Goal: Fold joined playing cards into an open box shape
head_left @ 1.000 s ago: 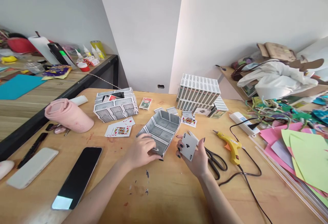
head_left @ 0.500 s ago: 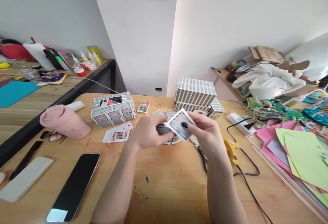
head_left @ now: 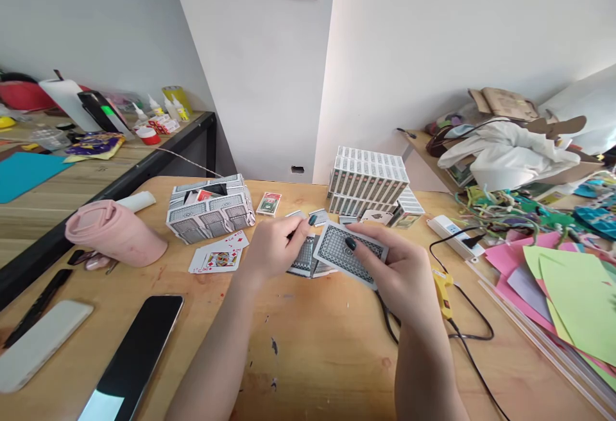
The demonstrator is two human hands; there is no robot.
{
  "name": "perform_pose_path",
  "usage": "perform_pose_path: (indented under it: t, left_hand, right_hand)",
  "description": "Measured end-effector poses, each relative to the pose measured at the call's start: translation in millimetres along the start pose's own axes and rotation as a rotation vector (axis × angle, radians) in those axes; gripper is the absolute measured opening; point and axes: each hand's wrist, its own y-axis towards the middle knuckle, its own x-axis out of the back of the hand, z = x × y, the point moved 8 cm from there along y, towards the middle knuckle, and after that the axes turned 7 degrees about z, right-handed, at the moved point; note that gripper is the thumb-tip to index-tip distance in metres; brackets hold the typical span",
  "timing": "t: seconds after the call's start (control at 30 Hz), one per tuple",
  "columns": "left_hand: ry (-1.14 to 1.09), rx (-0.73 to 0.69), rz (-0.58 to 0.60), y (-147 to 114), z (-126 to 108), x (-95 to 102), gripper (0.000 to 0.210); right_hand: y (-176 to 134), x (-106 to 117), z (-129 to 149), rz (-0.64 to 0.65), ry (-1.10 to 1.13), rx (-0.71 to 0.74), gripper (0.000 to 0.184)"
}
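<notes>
My right hand (head_left: 397, 257) pinches a playing card (head_left: 346, 251), its grey patterned back facing me and the thumb flat on it. To its left, my left hand (head_left: 276, 244) is closed with the thumb against the fingers. What it holds, if anything, is hidden, though a dark bit shows between the fingers. Below and between the hands lie folded cards (head_left: 304, 264) with the same grey back, partly covered by the held card. Face-up cards (head_left: 217, 259), a king of diamonds on top, lie left of my left hand. Behind them stands a box made of cards (head_left: 212, 212).
Stacked card packs (head_left: 368, 177) stand at the back, near a single card pack (head_left: 269, 203). Left are a pink tumbler (head_left: 118, 231) and a phone (head_left: 137, 350). Right are a yellow glue gun (head_left: 443, 292) with its cord, a power strip (head_left: 455, 236) and coloured paper (head_left: 568, 292).
The held card has turned and moved down to the right with my right hand. My left hand has drawn apart from it, and the folded cards show more clearly.
</notes>
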Motion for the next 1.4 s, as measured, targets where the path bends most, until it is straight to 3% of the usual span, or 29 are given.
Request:
perform_pose_path:
  t: [0.2, 0.43, 0.77, 0.9, 1.13, 1.4]
  left_hand:
    - [0.048, 0.023, -0.052, 1, 2, -1.4, 0.038]
    - [0.068, 0.034, -0.086, 1, 1, 1.4, 0.037]
    - [0.112, -0.045, -0.032, 1, -20, -9.2, 0.040]
    - [0.102, -0.052, -0.059, 0, -24, -9.0, 0.041]
    - [0.093, -0.013, -0.089, 2, -16, -4.6, 0.040]
    - [0.094, 0.017, -0.098, 2, -13, -4.4, 0.040]
  right_hand:
    - [-7, -5, 19, -0.061, -0.233, 0.111, 0.021]
    - [2, -14, 1, 0.120, -0.099, -0.040, 0.024]
    - [-11, -6, -3, 0.146, -0.160, -0.170, 0.023]
    - [-10, -5, 0, 0.146, -0.158, -0.135, 0.023]
    - [8, -18, -9, 0.240, 0.032, -0.098, 0.024]
    - [9, -21, -10, 0.198, 0.024, -0.072, 0.024]
